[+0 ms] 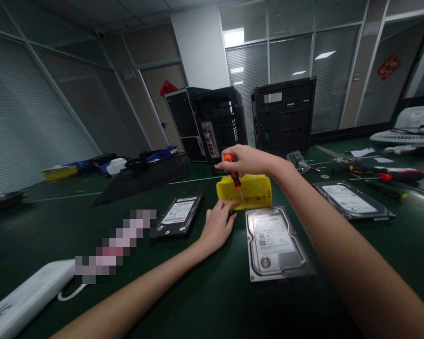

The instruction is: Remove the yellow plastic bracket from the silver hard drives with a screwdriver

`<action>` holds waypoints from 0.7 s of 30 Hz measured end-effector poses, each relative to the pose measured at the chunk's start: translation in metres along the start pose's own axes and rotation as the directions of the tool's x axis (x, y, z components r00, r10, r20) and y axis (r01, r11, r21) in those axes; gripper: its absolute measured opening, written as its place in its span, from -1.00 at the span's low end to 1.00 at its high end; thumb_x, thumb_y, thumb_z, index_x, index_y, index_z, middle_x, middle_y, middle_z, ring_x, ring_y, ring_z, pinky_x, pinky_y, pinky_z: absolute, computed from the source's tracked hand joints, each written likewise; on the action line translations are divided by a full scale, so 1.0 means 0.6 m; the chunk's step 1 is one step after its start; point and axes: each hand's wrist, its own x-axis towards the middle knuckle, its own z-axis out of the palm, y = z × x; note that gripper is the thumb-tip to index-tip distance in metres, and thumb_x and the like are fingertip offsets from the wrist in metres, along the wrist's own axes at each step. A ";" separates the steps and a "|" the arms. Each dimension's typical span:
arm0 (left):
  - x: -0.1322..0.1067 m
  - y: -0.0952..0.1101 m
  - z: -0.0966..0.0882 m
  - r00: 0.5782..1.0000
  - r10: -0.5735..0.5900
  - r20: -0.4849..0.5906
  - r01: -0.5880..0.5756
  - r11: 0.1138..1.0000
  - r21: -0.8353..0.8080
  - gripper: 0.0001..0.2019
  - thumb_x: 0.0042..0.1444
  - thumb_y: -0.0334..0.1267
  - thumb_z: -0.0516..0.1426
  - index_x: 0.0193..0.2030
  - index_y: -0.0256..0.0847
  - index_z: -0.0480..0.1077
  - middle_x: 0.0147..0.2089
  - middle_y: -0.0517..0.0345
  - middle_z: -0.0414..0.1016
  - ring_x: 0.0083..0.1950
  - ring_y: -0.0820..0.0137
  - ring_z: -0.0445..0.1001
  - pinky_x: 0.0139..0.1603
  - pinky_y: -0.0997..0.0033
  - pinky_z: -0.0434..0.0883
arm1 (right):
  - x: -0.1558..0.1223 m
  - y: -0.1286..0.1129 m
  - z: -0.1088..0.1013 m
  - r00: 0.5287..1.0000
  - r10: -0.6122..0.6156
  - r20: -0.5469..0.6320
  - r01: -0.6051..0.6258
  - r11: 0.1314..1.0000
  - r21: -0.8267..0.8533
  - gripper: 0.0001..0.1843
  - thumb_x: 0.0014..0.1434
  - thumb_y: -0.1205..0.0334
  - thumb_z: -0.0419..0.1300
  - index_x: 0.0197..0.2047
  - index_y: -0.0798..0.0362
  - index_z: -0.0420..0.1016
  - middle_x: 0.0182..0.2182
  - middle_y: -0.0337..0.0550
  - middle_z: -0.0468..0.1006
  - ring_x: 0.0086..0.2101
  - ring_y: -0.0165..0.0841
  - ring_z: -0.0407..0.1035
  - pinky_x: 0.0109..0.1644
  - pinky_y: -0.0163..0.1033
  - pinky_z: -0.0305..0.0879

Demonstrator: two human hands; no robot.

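My right hand (245,159) is closed around the orange-and-black handle of a screwdriver (235,179). Its shaft slants down, and the tip meets the far left corner of a silver hard drive (273,240), which lies label up on the table. At the front edge of a yellow parts bin (243,188) rests my left hand (217,223), fingers bent and slightly apart, with nothing visible between them. A few small dark pieces, too small to name, lie in the bin. A second hard drive (179,214) is left of my left hand.
Another hard drive (351,200) and several hand tools, including red-and-black pliers (403,175), lie at the right. Two black computer cases (221,125) (284,115) stand behind the bin. A white power strip (31,292) is at the near left, and a black panel (141,176) lies farther back.
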 end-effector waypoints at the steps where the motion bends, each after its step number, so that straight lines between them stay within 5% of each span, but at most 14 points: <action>1: 0.001 -0.002 0.000 1.000 -0.006 0.000 0.006 1.000 -0.008 -0.73 0.17 -0.33 -0.05 0.02 -0.08 0.20 -0.05 0.09 0.27 0.01 0.25 0.27 -0.11 0.25 0.22 | -0.001 0.000 -0.001 1.000 0.003 0.011 -0.003 1.000 0.003 -0.66 0.10 -0.04 0.05 -0.45 0.09 0.24 -0.54 -0.20 0.39 -0.56 -0.47 0.32 -0.55 -0.43 0.19; 4: 0.003 -0.007 -0.005 1.000 -0.017 -0.001 0.017 1.000 -0.016 -0.80 0.16 -0.28 -0.03 -0.06 -0.13 0.22 -0.09 0.10 0.29 -0.04 0.27 0.30 -0.14 0.27 0.24 | -0.005 0.002 -0.010 0.999 0.001 0.049 -0.002 1.000 0.016 -0.62 0.12 -0.08 0.00 -0.44 0.09 0.27 -0.52 -0.18 0.41 -0.55 -0.45 0.35 -0.54 -0.42 0.22; 10: -0.006 -0.010 -0.040 0.994 0.049 0.097 -0.056 0.996 0.075 -0.74 0.16 -0.05 -0.05 -0.25 -0.21 0.25 -0.26 0.12 0.37 -0.22 0.31 0.36 -0.26 0.35 0.24 | -0.014 0.006 -0.031 0.991 0.081 0.108 -0.084 0.996 0.022 -0.77 0.18 0.18 -0.05 -0.35 0.11 0.34 -0.40 -0.13 0.47 -0.53 -0.46 0.39 -0.52 -0.42 0.26; 21: -0.030 -0.018 -0.039 0.999 0.028 0.042 -0.040 0.946 0.320 -0.66 0.23 -0.08 -0.17 -0.36 -0.23 0.28 -0.38 0.11 0.37 -0.32 0.31 0.35 -0.32 0.35 0.20 | -0.007 -0.001 -0.024 0.987 0.128 0.097 -0.129 0.992 0.004 -0.56 0.03 -0.15 0.10 -0.45 0.12 0.34 -0.50 -0.08 0.52 -0.55 -0.40 0.42 -0.53 -0.37 0.29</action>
